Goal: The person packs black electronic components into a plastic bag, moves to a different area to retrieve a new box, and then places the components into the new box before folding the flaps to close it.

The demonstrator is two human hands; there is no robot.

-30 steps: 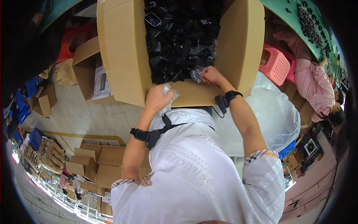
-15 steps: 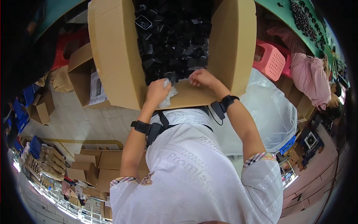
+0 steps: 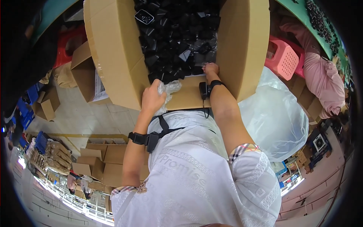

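Note:
A large open cardboard box (image 3: 244,49) stands before me, with a heap of small black plastic parts (image 3: 166,45) inside. One part with a white rectangular outline (image 3: 144,16) lies at the far left of the heap. My left hand (image 3: 152,97), at the near edge of the box, is closed on crumpled clear plastic bags (image 3: 172,87). My right hand (image 3: 211,69) reaches inside by the right wall, at the near edge of the heap. Its fingers are curled; whatever they hold is hidden. Black bands with small devices sit on both wrists.
A big translucent plastic bag (image 3: 278,117) bulges right of the box, below a pink stool (image 3: 283,60). A person in pink (image 3: 321,79) is at the far right. Left are a red stool (image 3: 66,47) and an open carton (image 3: 85,73); more cartons (image 3: 92,162) stand lower left.
My right hand has moved right and slightly farther into the box. My left hand has shifted a little left and nearer me, still gripping the clear plastic. The view has shifted slightly.

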